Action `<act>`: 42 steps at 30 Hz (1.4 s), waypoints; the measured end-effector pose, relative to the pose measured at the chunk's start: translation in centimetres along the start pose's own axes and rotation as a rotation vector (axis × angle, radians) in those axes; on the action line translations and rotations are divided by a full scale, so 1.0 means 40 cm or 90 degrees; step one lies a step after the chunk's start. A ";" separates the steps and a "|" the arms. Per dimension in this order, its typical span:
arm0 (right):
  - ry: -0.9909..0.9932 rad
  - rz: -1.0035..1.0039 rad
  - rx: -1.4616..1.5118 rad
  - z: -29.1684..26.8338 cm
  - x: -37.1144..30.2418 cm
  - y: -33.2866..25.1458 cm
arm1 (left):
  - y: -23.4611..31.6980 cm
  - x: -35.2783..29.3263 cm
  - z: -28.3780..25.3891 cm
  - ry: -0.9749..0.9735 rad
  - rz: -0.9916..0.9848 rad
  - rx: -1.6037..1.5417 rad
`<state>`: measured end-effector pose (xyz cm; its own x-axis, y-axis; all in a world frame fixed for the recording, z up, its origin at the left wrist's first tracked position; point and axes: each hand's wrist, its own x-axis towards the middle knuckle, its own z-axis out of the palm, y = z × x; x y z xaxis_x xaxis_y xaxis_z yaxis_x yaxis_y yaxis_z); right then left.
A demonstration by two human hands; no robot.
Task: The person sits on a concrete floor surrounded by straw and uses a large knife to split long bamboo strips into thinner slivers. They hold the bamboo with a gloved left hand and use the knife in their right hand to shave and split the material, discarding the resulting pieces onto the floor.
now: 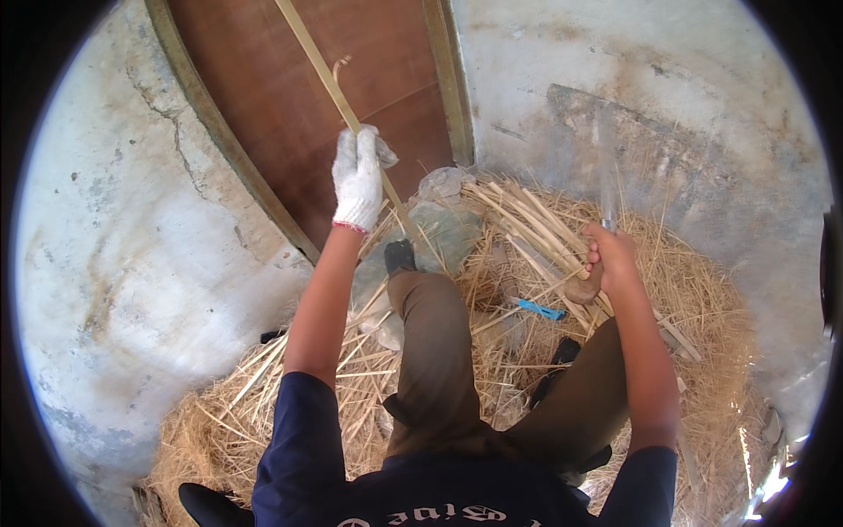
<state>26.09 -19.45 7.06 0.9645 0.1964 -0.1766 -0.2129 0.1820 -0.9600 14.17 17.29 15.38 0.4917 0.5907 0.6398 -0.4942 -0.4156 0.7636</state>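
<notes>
My left hand (357,180), in a white knit glove with a red-edged cuff, is closed around a long, pale bamboo strip (318,66). The strip slants from the top of the view down past the glove, its lower end close to my left shoe (399,256). A thin curled shaving (340,68) stands off it above the glove. Bare and closed, my right hand (613,255) grips a knife (606,167) by its brown wooden handle. Its blade points upward, apart from the strip and smeared by motion.
Split bamboo strips (540,224) lie piled beside my right hand. A blue box cutter (539,309) rests between my legs. Straw-like shavings (694,307) cover the ground. Ahead are a stone (443,183) and a brown door (307,114); worn plaster walls (114,263) stand on both sides.
</notes>
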 end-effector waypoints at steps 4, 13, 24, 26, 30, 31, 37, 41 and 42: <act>-0.010 -0.029 -0.048 -0.004 0.006 0.014 | -0.031 -0.064 0.050 -0.024 -0.050 0.028; -0.075 -0.078 -0.169 -0.023 -0.005 0.033 | -0.002 -0.083 0.075 -0.017 -0.054 -0.047; -0.317 0.059 -0.227 0.015 -0.174 -0.007 | 0.143 0.015 0.065 -0.069 0.026 -0.321; -0.314 0.049 -0.281 0.007 -0.210 0.043 | 0.161 0.014 0.085 -0.050 0.022 -0.300; -0.278 0.014 -0.341 0.026 -0.314 0.116 | 0.187 -0.007 0.115 -0.017 -0.029 -0.266; -0.271 -0.013 -0.338 0.033 -0.328 0.124 | 0.186 -0.016 0.115 -0.007 -0.048 -0.255; -0.216 -0.253 -0.397 0.027 -0.369 0.183 | 0.159 -0.054 0.135 0.004 -0.071 -0.284; -0.312 -0.228 -0.441 0.021 -0.389 0.180 | 0.229 -0.091 0.160 0.006 -0.134 -0.346; -0.335 -0.226 -0.472 0.012 -0.385 0.191 | 0.232 -0.095 0.153 -0.002 -0.151 -0.357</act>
<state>9.52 -20.62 2.54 0.7223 0.6850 0.0955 0.4018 -0.3032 -0.8641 12.11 6.95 20.57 0.6365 0.6204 0.4583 -0.6728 0.1561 0.7231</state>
